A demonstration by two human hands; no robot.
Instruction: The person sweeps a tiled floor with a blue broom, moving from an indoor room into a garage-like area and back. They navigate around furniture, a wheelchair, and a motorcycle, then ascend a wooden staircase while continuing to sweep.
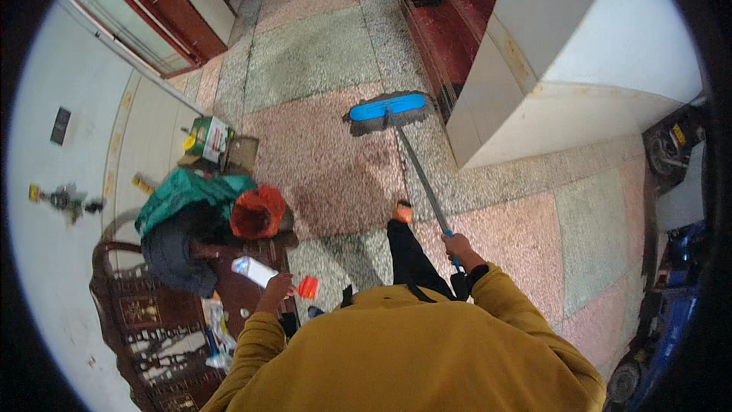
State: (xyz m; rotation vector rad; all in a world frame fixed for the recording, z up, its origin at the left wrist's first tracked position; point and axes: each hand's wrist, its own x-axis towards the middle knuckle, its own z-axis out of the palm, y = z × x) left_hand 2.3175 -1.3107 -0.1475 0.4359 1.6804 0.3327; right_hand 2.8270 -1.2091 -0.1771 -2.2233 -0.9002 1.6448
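Note:
My right hand (457, 246) is wrapped round the handle of a flat mop (423, 175). The mop's blue head (387, 107), fringed with dark grey, lies flat on the floor ahead, close to the foot of the stairs. On the left, my left hand (279, 288) hovers by the seat of a carved dark wooden bench (114, 282). Next to its fingers are a white and blue flat package (254, 271) and a small red packet (308, 288). Blur hides whether those fingers grip either one.
Green cloth (183, 194), a dark garment (175, 255) and a red bag (258, 211) crowd the bench's far end. Beyond stands a green and white carton (206, 140). Red stairs (446, 46) and a wall corner (526, 99) border the right; vehicles (671, 275) stand far right.

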